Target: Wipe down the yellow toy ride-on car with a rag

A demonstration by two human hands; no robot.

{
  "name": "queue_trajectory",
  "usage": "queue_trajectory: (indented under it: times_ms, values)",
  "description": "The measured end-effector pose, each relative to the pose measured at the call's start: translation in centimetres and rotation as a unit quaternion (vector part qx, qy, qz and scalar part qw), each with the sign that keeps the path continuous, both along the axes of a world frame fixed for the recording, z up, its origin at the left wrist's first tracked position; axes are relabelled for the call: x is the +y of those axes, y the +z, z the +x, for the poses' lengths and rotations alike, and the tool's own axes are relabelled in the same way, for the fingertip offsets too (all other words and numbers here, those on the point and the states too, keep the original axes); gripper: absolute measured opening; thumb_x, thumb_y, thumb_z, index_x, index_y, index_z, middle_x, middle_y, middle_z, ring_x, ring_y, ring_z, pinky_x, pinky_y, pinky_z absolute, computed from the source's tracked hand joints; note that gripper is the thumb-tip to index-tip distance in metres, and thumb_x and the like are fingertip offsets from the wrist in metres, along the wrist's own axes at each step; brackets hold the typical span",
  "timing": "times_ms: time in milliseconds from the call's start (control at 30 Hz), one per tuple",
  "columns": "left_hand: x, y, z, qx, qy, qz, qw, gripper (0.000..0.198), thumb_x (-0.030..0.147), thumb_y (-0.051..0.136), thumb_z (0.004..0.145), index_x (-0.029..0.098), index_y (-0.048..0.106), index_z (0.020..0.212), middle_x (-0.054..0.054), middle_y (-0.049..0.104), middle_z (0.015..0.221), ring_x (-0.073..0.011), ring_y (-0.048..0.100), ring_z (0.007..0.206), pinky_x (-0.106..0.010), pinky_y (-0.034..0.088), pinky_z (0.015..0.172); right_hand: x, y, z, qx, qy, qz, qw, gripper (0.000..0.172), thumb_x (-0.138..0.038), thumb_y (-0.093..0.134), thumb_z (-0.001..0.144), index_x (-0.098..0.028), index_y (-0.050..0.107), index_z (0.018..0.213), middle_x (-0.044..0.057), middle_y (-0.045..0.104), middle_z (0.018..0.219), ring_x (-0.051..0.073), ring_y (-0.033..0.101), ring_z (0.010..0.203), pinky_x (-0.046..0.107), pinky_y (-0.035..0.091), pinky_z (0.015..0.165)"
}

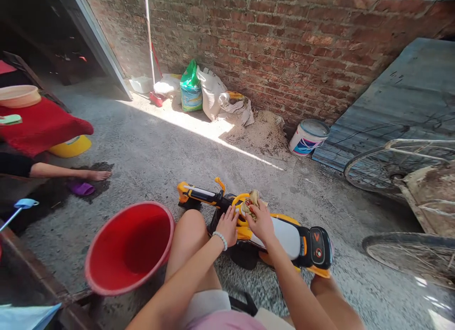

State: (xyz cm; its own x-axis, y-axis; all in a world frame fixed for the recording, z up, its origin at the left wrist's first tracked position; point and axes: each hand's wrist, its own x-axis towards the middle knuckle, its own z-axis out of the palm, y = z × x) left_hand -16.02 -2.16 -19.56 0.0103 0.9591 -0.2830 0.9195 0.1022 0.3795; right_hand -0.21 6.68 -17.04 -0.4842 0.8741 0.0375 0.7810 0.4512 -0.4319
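Low over the concrete floor (149,145), a yellow toy ride-on (284,236) lies with its long axis running upper left to lower right. The right hand (261,221) closes on a crumpled scrap (250,206) at the steering wheel (236,202); the left hand (227,225) rests open, just beside it and farther off.

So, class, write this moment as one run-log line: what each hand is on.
left hand: yellow toy steering wheel | right hand: crumpled tan-and-red bundle | beside: red plastic tub
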Motion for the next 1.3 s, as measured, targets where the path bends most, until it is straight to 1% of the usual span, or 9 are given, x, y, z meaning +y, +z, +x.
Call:
queue_trajectory:
  times_ms: [133,267,367,567,733,833,1000,1167,1300]
  values:
    - [-0.1,-0.3,0.3,0.020,-0.001,-0.019,1.000,0.081,0.021,0.057,0.088,0.008,0.030,0.163,-0.022,0.027,0.171,-0.0330,0.019,0.161,-0.051,0.020,0.131,2.1,0.0,-4.4,-0.066,0.125,-0.025,0.990,0.041,-0.036,0.053,0.100,-0.027,0.068,0.136,0.008,0.051,0.158,0.031,0.045,0.138,0.046,0.040,0.112]
    - [0.2,-0.4,0.0,0.032,-0.016,-0.030,0.999,0.084,0.020,0.056,0.087,0.011,0.027,0.165,-0.020,0.018,0.174,-0.0328,0.016,0.162,-0.053,0.022,0.129,4.3,-0.1,-6.5,-0.125,0.169,-0.026,0.977,0.039,-0.033,0.050,0.102,-0.025,0.068,0.135,0.008,0.059,0.149,0.028,0.050,0.128,0.041,0.040,0.111]
    - [0.4,-0.3,0.0,0.035,-0.015,-0.023,0.999,0.087,0.017,0.056,0.087,0.015,0.022,0.167,-0.016,0.007,0.177,-0.0316,0.010,0.163,-0.055,0.022,0.128,6.0,0.1,-6.6,-0.147,0.129,-0.021,0.980,0.036,-0.029,0.050,0.102,-0.023,0.069,0.132,0.011,0.064,0.138,0.028,0.051,0.126,0.039,0.044,0.104]
    - [0.5,0.4,0.1,0.020,-0.008,-0.047,0.999,0.089,0.013,0.055,0.086,0.016,0.021,0.168,-0.014,0.002,0.177,-0.0314,0.007,0.164,-0.057,0.021,0.128,7.4,-0.3,-2.7,-0.198,-0.063,-0.031,0.978,0.039,-0.031,0.046,0.103,-0.015,0.066,0.132,0.021,0.061,0.135,0.034,0.051,0.126,0.041,0.050,0.094]
    - [0.6,0.4,0.1,0.017,-0.006,-0.044,0.999,0.091,0.009,0.057,0.084,0.015,0.022,0.167,-0.015,0.000,0.177,-0.0312,0.007,0.164,-0.054,0.020,0.129,3.8,-1.1,0.7,-0.229,-0.060,-0.027,0.971,0.050,-0.033,0.042,0.104,-0.018,0.054,0.149,0.021,0.056,0.142,0.033,0.055,0.120,0.041,0.050,0.091]
    - [0.5,-0.1,-0.1,-0.004,-0.002,-0.027,1.000,0.090,0.009,0.057,0.083,0.013,0.024,0.167,-0.015,0.002,0.177,-0.0319,0.006,0.164,-0.054,0.020,0.129,0.2,-1.1,0.7,-0.227,-0.061,-0.023,0.972,0.049,-0.031,0.041,0.103,-0.015,0.056,0.147,0.023,0.055,0.143,0.032,0.057,0.118,0.042,0.049,0.093]
    - [0.2,-0.9,-0.6,-0.071,0.031,0.002,0.997,0.090,0.008,0.056,0.080,0.018,0.030,0.166,-0.010,0.007,0.177,-0.0318,0.006,0.164,-0.055,0.019,0.130,-4.5,-0.6,0.4,-0.198,-0.021,-0.039,0.979,0.045,-0.027,0.046,0.101,-0.016,0.061,0.141,0.020,0.058,0.141,0.032,0.056,0.123,0.037,0.050,0.094]
    - [0.3,-1.7,-1.5,-0.146,0.066,0.030,0.987,0.104,0.002,0.055,0.073,0.021,0.020,0.169,-0.007,0.020,0.176,-0.0278,0.013,0.163,-0.052,0.017,0.131,-5.8,0.3,0.0,-0.157,0.020,-0.064,0.985,0.044,-0.028,0.049,0.099,-0.019,0.063,0.140,0.016,0.056,0.147,0.030,0.058,0.122,0.037,0.049,0.098]
    - [0.4,-2.1,-1.9,-0.175,0.082,0.027,0.981,0.108,0.001,0.056,0.071,0.020,0.017,0.170,-0.008,0.025,0.174,-0.0291,0.015,0.163,-0.051,0.017,0.131,-5.3,0.2,-1.6,-0.137,0.037,-0.055,0.988,0.057,-0.025,0.049,0.099,-0.025,0.051,0.155,0.012,0.042,0.165,0.030,0.054,0.128,0.041,0.046,0.105]
